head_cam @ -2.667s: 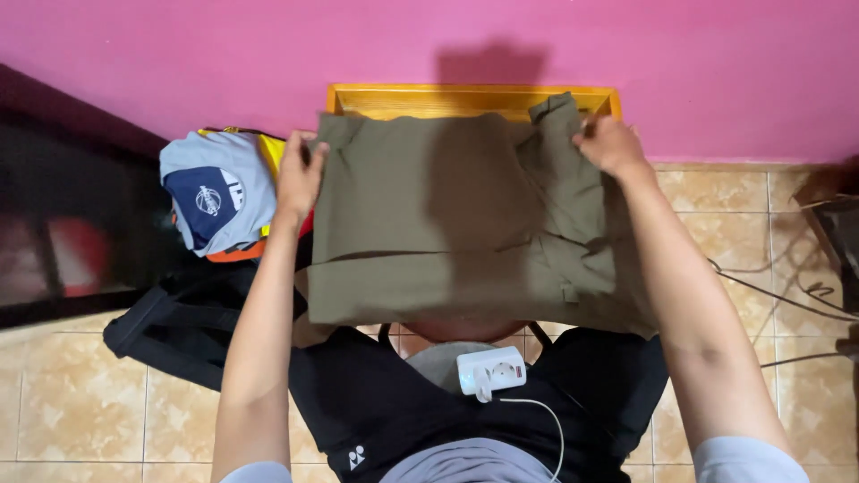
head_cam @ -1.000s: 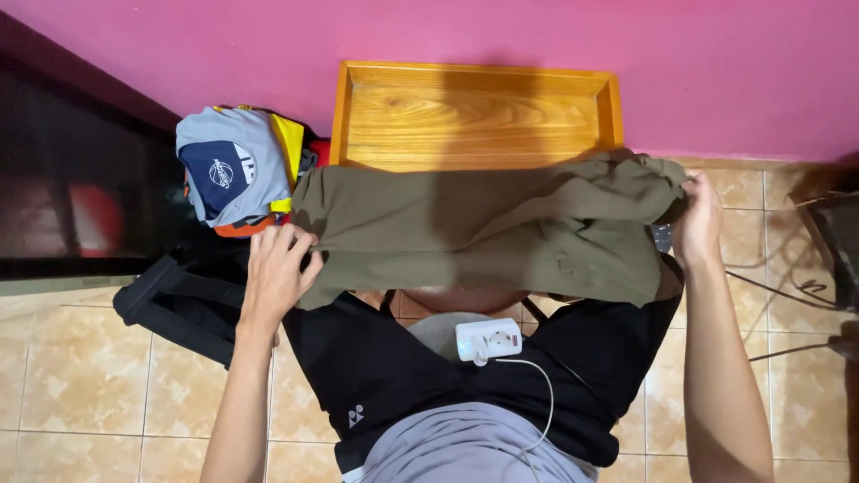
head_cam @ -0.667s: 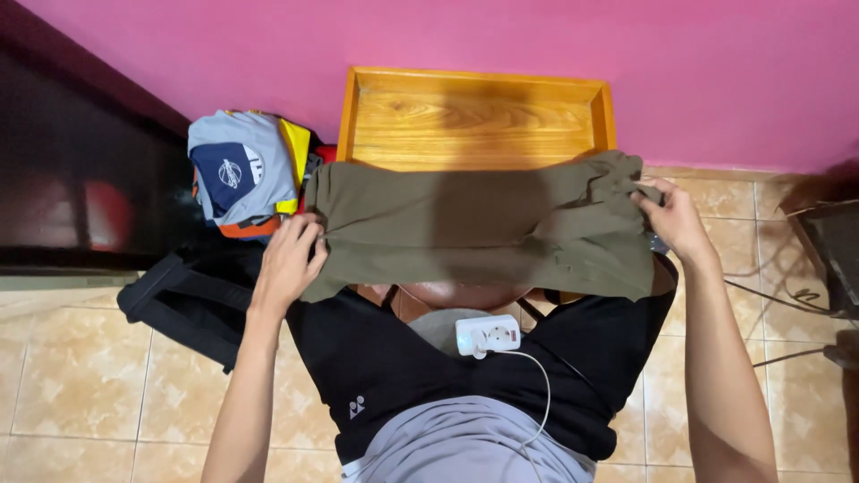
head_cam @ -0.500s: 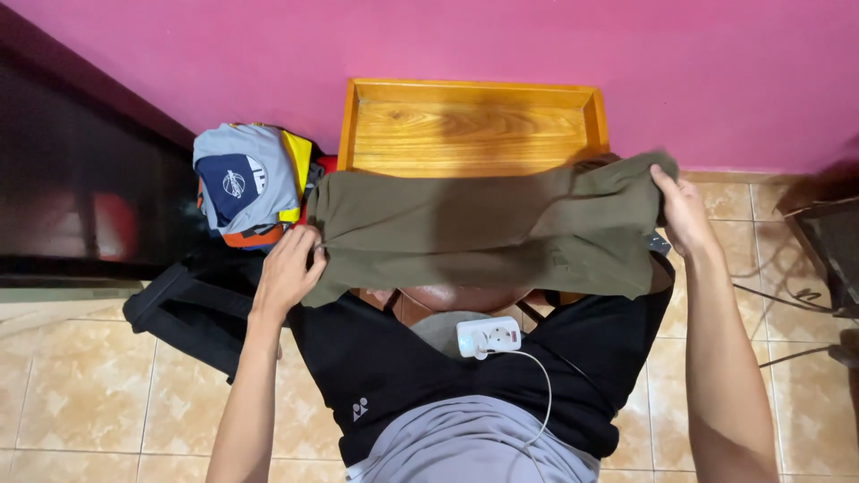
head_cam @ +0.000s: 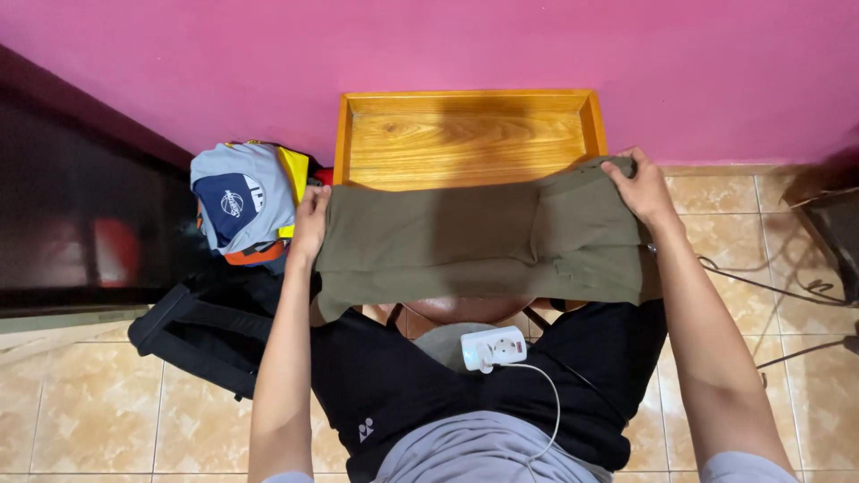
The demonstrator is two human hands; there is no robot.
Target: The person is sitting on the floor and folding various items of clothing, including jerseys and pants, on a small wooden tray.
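We stretched both arms forward: our left hand (head_cam: 310, 219) and right hand (head_cam: 641, 186) each gripped an end of one folded olive garment (head_cam: 479, 240), held flat at frame centre over one wooden tray's (head_cam: 465, 134) near edge. One grey-blue cap (head_cam: 242, 206) with a round white badge sat left.

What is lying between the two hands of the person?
In the head view, the folded olive garment spans the whole stretch between the left hand and the right hand; each hand grips one end of it.
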